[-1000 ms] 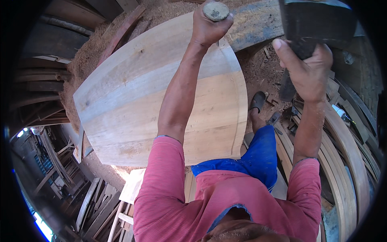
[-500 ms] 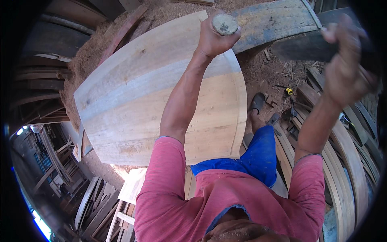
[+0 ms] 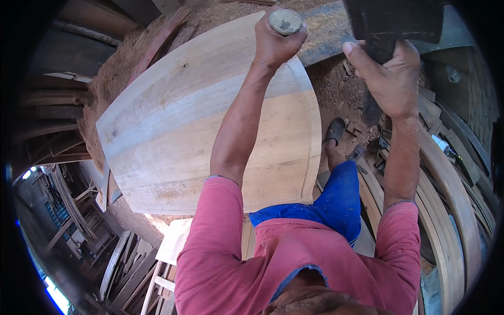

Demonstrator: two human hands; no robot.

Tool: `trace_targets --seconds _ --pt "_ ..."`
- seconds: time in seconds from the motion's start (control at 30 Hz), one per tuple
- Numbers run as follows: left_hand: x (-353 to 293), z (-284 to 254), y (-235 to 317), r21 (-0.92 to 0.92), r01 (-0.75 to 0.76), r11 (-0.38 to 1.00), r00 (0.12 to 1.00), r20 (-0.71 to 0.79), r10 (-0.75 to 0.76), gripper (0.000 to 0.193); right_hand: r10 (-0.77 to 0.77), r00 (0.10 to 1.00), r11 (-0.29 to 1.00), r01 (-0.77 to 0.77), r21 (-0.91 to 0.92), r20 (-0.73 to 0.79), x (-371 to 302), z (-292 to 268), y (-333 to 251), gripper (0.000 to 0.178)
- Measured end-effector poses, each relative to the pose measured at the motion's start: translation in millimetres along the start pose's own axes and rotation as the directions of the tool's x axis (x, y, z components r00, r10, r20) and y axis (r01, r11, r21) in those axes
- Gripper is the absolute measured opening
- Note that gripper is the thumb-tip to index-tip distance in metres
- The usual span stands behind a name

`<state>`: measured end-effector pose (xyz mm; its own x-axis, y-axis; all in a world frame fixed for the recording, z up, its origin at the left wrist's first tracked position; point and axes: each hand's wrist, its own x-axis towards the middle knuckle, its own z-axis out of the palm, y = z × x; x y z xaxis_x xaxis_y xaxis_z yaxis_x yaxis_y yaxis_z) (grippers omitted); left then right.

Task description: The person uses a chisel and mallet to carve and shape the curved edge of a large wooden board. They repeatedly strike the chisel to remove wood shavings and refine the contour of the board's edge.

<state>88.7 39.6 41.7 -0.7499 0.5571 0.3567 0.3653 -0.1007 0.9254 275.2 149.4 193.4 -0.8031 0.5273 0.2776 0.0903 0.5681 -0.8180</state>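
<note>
My right hand (image 3: 386, 79) wraps the mallet (image 3: 396, 22), head raised, apart from the other handle (image 3: 285, 22). My left hand (image 3: 274, 44) is fisted round that one over the panel's (image 3: 178, 136) far right corner; tip hidden. Looks mid-hammering; next move calls for a steady handle, true swing. Panel's near edge reaches my shorts (image 3: 336, 202). Right of its curved edge: floor strip (image 3: 336, 100), my shoe (image 3: 336, 130), then boards (image 3: 451, 173).

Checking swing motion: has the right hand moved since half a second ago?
Yes. Against the pale wooden panel, the right hand, gripping a dark mallet, has moved left, nearer the panel's right edge.
</note>
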Motion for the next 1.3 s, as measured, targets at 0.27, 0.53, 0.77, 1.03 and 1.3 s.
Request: trace_targets --seconds 0.27,0.53,0.77,1.03,1.3 --pt "-3.6 3.2 6.0 -0.018 0.015 1.000 0.997 0.080 -0.014 0.023 -0.066 0.987 0.986 0.088 0.144 -0.147 -4.4 -44.2 -20.5 0.006" --pt "-10.4 -4.5 21.3 -0.018 0.053 0.998 0.994 0.092 -0.051 0.024 -0.339 0.897 0.915 0.385 0.124 -0.284 13.5 -71.6 -14.5 0.016" --pt "-13.0 -1.8 25.8 0.066 0.024 0.998 0.983 0.178 -0.035 0.031 -0.185 0.946 0.684 0.318 -0.657 0.266 12.5 28.3 40.2 0.025" --pt "-26.2 -2.5 23.3 0.033 0.066 0.997 0.985 0.155 -0.070 0.045 -0.343 0.927 0.771 0.369 -0.519 0.150 9.9 7.4 19.4 0.024" --pt "-2.9 18.8 4.0 0.022 0.052 0.998 0.986 -0.157 -0.048 0.035 0.126 0.982 0.989 -0.112 -0.101 0.144 -12.9 10.0 38.9 0.025"
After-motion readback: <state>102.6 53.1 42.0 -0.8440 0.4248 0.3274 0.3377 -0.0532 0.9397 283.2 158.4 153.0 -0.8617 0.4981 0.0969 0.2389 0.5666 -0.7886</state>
